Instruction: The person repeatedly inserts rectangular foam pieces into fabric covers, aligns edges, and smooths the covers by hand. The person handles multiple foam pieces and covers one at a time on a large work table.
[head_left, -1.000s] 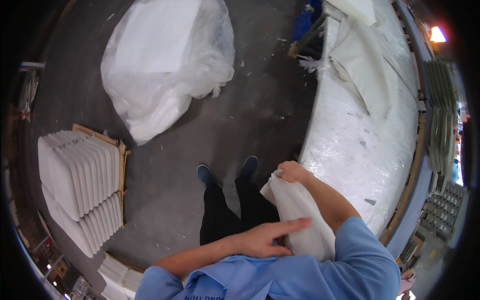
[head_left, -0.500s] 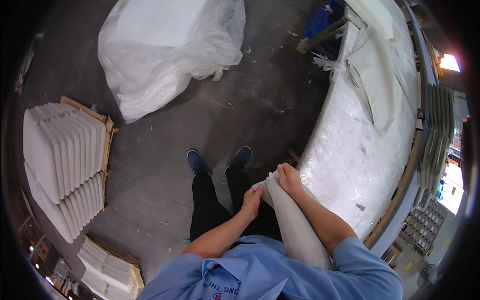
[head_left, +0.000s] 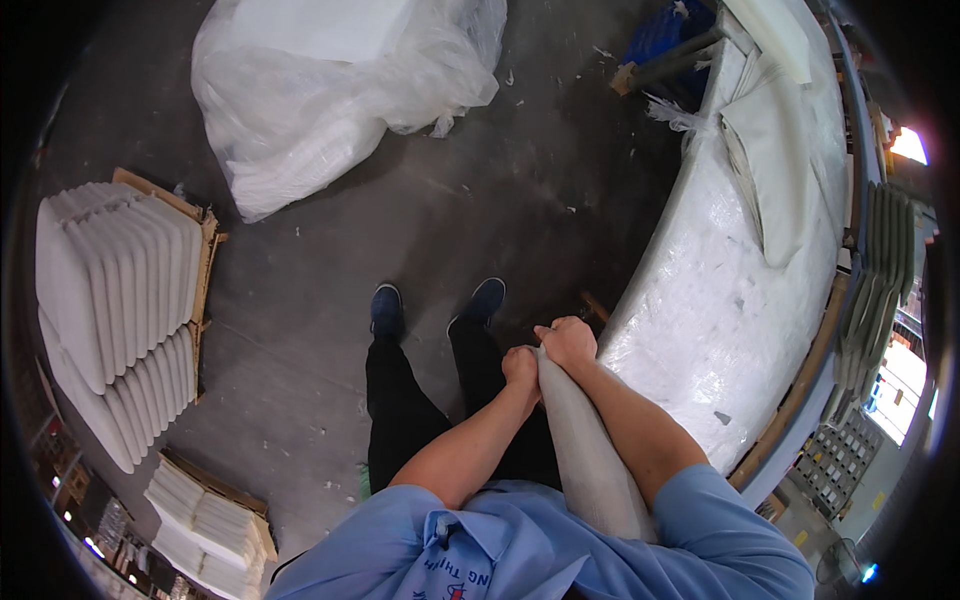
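Note:
A long, pale grey cushion-like piece in a fabric cover [head_left: 590, 455] stands between my forearms, its lower end against my shirt. At its far end my left hand [head_left: 521, 368] is closed in a fist on the left edge of the cover. My right hand [head_left: 570, 342] is curled closed over the right side of that same end, very near the left one. The cloth inside both fists is mostly hidden by the fingers.
On my right runs a table wrapped in shiny plastic [head_left: 715, 350], with a folded pale cover [head_left: 775, 165] on it. Stacked pale cushions [head_left: 130, 280] and another white stack [head_left: 210, 520] stand at left. A large plastic-wrapped bundle [head_left: 300, 130] lies ahead. A blue container [head_left: 660, 45] is at far right.
My fingers have curled from a looser pinch into tighter fists at the cushion's far end. Both hands have come closer together, and the loose cloth corner is now covered.

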